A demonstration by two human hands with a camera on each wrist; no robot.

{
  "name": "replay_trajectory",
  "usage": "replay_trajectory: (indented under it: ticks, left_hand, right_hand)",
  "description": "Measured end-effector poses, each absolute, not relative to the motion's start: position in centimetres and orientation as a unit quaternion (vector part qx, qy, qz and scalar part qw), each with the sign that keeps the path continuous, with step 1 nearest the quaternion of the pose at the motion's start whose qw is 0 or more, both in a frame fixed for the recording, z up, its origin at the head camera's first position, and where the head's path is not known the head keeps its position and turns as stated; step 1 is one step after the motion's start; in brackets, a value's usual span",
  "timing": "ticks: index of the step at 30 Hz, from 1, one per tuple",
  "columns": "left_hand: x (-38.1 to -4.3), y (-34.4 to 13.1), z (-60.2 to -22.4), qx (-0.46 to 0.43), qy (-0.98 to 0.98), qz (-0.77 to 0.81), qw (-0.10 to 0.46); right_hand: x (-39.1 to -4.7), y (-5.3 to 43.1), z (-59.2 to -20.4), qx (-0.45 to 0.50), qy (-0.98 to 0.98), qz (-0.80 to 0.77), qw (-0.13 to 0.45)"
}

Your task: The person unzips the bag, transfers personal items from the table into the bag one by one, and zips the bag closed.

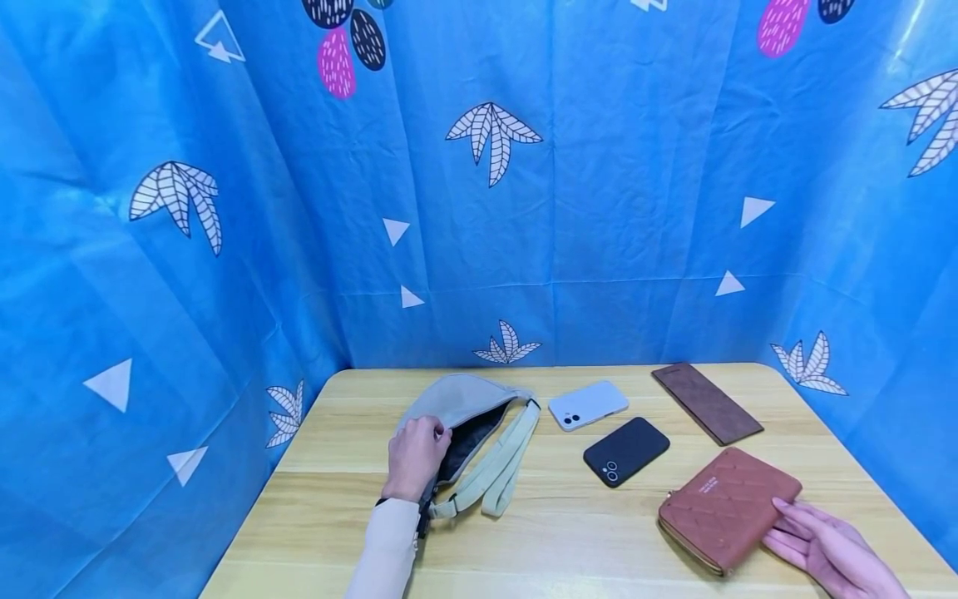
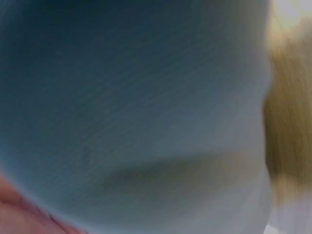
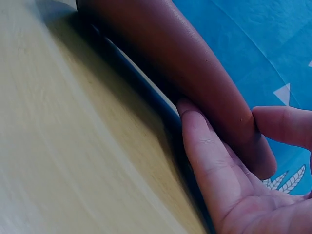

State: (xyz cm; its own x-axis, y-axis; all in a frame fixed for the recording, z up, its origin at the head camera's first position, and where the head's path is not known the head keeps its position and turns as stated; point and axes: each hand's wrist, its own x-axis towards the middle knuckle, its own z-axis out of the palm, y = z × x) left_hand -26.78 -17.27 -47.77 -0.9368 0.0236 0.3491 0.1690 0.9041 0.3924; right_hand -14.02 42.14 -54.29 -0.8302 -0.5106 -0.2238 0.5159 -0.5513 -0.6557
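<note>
On the left of the table lies a grey waist bag [image 1: 456, 399] with its dark opening spread and a pale green strap [image 1: 486, 474] trailing to the right. My left hand [image 1: 416, 456] grips the bag's upper edge beside that opening. Grey fabric fills most of the left wrist view, with a sliver of the hand at the lower left corner. At the front right my right hand [image 1: 831, 545] pinches a reddish-brown zip wallet [image 1: 729, 507] by its right end, thumb on top and fingers beneath. In the right wrist view the wallet [image 3: 180, 63] is tilted above the tabletop.
A white phone [image 1: 589, 405] and a black phone [image 1: 627, 451] lie face down between bag and wallet. Behind the wallet, a flat dark brown long wallet [image 1: 707, 403] rests at the right. Blue patterned curtains [image 1: 599, 208] enclose the wooden table [image 1: 569, 541] at the back and sides.
</note>
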Motion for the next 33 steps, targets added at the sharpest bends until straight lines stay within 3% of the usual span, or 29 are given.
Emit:
replay_trajectory:
  ticks: [19, 33]
  left_hand:
    - [-26.7, -17.5, -47.9, -0.054, -0.96, -0.213, 0.171]
    - [-26.9, -17.4, -47.7, -0.052, -0.961, -0.213, 0.169]
  right_hand:
    - [-14.2, 41.1, -54.2, -0.062, 0.324, -0.895, 0.3]
    - [-14.7, 39.6, -53.4, -0.056, 0.347, -0.894, 0.279]
